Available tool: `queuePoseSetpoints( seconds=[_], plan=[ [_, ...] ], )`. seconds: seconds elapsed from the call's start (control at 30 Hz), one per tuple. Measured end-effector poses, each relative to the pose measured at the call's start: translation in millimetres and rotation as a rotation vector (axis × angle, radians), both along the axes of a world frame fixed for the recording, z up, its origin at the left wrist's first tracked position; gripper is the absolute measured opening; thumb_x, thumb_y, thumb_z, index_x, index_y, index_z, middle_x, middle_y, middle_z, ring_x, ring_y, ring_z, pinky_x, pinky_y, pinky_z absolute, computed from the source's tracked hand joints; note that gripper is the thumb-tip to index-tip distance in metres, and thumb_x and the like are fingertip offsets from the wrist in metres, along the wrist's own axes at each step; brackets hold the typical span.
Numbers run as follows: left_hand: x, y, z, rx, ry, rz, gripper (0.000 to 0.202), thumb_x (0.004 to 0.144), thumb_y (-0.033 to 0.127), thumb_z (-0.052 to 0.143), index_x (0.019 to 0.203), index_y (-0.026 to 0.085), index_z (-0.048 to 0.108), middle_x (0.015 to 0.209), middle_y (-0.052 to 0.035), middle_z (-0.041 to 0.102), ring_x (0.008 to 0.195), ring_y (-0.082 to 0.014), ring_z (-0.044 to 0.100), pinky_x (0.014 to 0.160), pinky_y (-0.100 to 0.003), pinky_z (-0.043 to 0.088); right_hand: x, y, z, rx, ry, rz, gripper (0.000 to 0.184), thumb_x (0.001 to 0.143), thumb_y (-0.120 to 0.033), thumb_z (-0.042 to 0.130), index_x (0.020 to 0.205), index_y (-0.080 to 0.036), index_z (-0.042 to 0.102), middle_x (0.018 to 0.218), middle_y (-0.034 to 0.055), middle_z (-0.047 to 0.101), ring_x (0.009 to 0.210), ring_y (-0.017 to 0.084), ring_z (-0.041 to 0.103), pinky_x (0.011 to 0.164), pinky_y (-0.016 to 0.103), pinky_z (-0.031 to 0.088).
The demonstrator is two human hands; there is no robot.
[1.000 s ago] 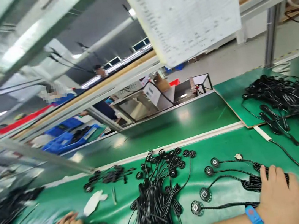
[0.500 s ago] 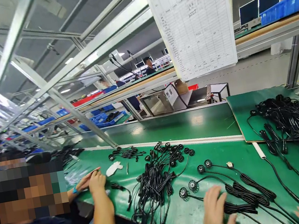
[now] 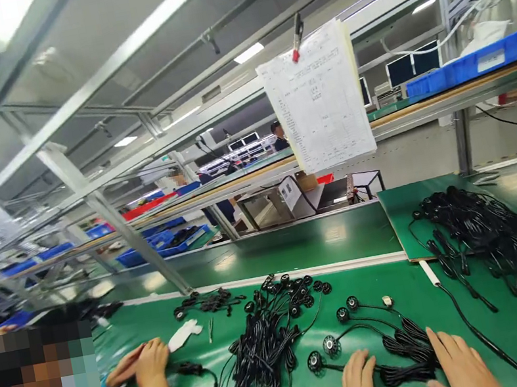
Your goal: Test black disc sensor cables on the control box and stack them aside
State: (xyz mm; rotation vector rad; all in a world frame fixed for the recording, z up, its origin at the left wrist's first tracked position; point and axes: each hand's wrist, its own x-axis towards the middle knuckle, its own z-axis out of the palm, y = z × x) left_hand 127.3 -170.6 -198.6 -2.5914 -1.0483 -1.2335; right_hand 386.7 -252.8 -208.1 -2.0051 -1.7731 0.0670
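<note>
Several black coiled cables (image 3: 408, 347) with round black ends (image 3: 331, 345) lie side by side on the green work surface before me. My left hand (image 3: 359, 379) rests at their left, its fingers stretched over the thin leads and its thumb apart. At the right end of the coils, my right hand (image 3: 461, 361) lies with fingers extended, touching the bundles, thumb apart. Neither hand is wrapped round a cable. A small pale piece (image 3: 387, 301) sits just beyond the coils.
A large tangle of similar cables (image 3: 261, 353) lies to the left, and a heap (image 3: 486, 233) covers a raised green board (image 3: 394, 223) at right. A white-tipped black cable (image 3: 430, 273) runs nearby. A co-worker's hands (image 3: 142, 367) are at far left. Paper sheets (image 3: 323, 108) hang overhead.
My right hand has come in from the lower right edge to the cable coils. My left hand stays beside their left part. The camera view has shifted, showing more of the right side.
</note>
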Motion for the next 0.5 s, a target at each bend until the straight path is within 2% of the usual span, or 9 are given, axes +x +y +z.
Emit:
queuePoseSetpoints(
  seconds=[0.1, 0.17, 0.23, 0.33, 0.4, 0.47, 0.5],
  plan=[
    [-4.6, -8.5, 10.3, -0.042, 0.049, -0.076, 0.048, 0.091, 0.033, 0.060, 0.136, 0.016, 0.061, 0.139, -0.0198, 0.062, 0.131, -0.0368, 0.059, 0.104, -0.053, 0.056, -23.5, -11.8, 46.9, -0.101, -0.039, -0.070, 0.053, 0.085, -0.016, 0.064, 0.138, -0.016, 0.063, 0.129, 0.0190, 0.060, 0.120, 0.038, 0.056, 0.100, 0.052, 0.054],
    [-8.0, -14.0, 18.9, -0.109, 0.078, -0.130, 0.051, 0.095, 0.030, 0.059, 0.143, 0.016, 0.054, 0.146, -0.0198, 0.057, 0.137, -0.0351, 0.054, 0.107, -0.054, 0.054, -36.7, -15.8, 77.6, -0.178, -0.023, -0.087, 0.048, 0.085, -0.012, 0.067, 0.132, -0.010, 0.064, 0.121, 0.0192, 0.060, 0.117, 0.036, 0.055, 0.100, 0.049, 0.053],
    [-11.2, -16.4, 25.6, -0.168, 0.081, -0.179, 0.051, 0.098, 0.028, 0.056, 0.147, 0.016, 0.049, 0.149, -0.0198, 0.054, 0.140, -0.0338, 0.051, 0.109, -0.054, 0.053, -44.2, -16.4, 97.4, -0.228, -0.012, -0.104, 0.040, 0.085, -0.010, 0.068, 0.125, -0.008, 0.065, 0.116, 0.0182, 0.060, 0.114, 0.035, 0.055, 0.099, 0.047, 0.052],
    [-16.3, -14.7, 29.8, -0.207, 0.049, -0.220, 0.048, 0.100, 0.026, 0.054, 0.147, 0.017, 0.047, 0.149, -0.0192, 0.053, 0.141, -0.0334, 0.050, 0.110, -0.056, 0.052, -50.2, -17.9, 107.1, -0.256, -0.008, -0.131, 0.027, 0.087, -0.011, 0.069, 0.114, -0.009, 0.066, 0.112, 0.0162, 0.059, 0.111, 0.033, 0.054, 0.097, 0.044, 0.050],
    [-20.5, -12.1, 30.3, -0.201, 0.040, -0.244, 0.048, 0.101, 0.028, 0.054, 0.147, 0.017, 0.046, 0.147, -0.0187, 0.055, 0.139, -0.0342, 0.052, 0.109, -0.057, 0.052, -55.3, -20.6, 108.9, -0.264, -0.015, -0.152, 0.024, 0.088, -0.020, 0.074, 0.108, -0.010, 0.065, 0.111, 0.0149, 0.059, 0.110, 0.032, 0.054, 0.095, 0.043, 0.049],
    [-24.7, -9.3, 30.1, -0.172, 0.037, -0.284, 0.050, 0.100, 0.031, 0.055, 0.147, 0.018, 0.045, 0.142, -0.0183, 0.057, 0.133, -0.0356, 0.056, 0.105, -0.058, 0.054, -62.8, -21.9, 111.3, -0.266, -0.029, -0.173, 0.047, 0.084, -0.041, 0.085, 0.113, -0.012, 0.062, 0.114, 0.0145, 0.058, 0.111, 0.032, 0.053, 0.096, 0.045, 0.049],
    [-26.3, -7.6, 29.9, -0.154, 0.033, -0.304, 0.052, 0.099, 0.033, 0.056, 0.148, 0.019, 0.044, 0.139, -0.0173, 0.059, 0.129, -0.0361, 0.059, 0.102, -0.058, 0.056, -66.8, -20.9, 112.3, -0.266, -0.039, -0.179, 0.067, 0.077, -0.054, 0.089, 0.120, -0.012, 0.059, 0.120, 0.0149, 0.056, 0.113, 0.033, 0.051, 0.097, 0.046, 0.049]
  ],
)
